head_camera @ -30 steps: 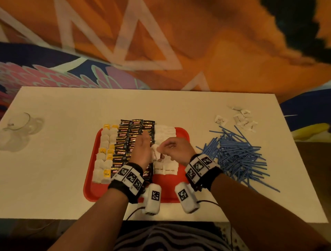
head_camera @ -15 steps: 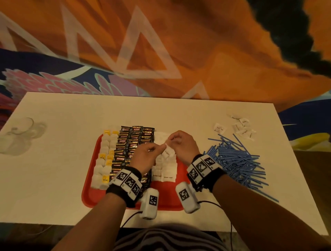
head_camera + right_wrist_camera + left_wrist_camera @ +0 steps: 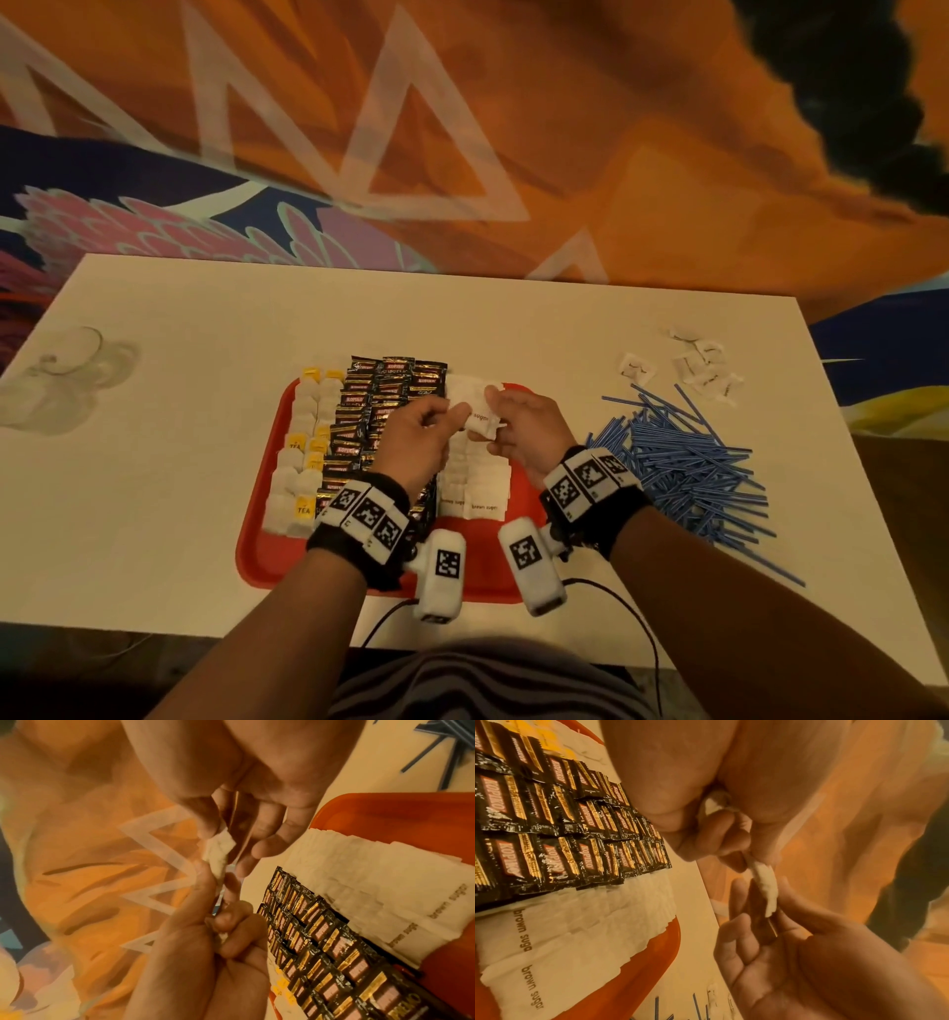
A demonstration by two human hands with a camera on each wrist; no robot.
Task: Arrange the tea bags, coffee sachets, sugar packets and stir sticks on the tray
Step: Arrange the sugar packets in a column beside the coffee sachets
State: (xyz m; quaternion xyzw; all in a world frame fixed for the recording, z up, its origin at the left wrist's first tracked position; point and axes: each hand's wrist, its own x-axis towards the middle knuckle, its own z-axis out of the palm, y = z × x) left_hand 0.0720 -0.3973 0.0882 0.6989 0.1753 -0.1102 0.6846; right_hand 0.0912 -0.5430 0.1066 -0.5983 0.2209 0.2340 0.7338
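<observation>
Over the middle of the red tray [image 3: 257, 545], both hands have lifted from the rows to meet above the sugar column. A second ago they were low on the tray, fingers down among the packets; now the left hand [image 3: 418, 444] and the right hand [image 3: 524, 429] pinch one sugar packet [image 3: 480, 419] between them, each with fingertips closed on an edge of it. The move looks like a straightening or hand-over of that packet before it joins the column, so the sugar step seems nearly done while the sticks are untouched.

Going left to right on the tray: tea bags [image 3: 303, 462] with yellow tags along the left edge, dark coffee sachets [image 3: 380, 395] in overlapping rows, then white sugar packets [image 3: 477, 493] printed "brown sugar". The held one is small, white and crumpled, seen edge-on from the wrists.

Right of the tray, blue stir sticks [image 3: 683, 462] lie heaped on the tabletop [image 3: 179, 503], with loose white packets [image 3: 693, 370] towards its far right corner.
</observation>
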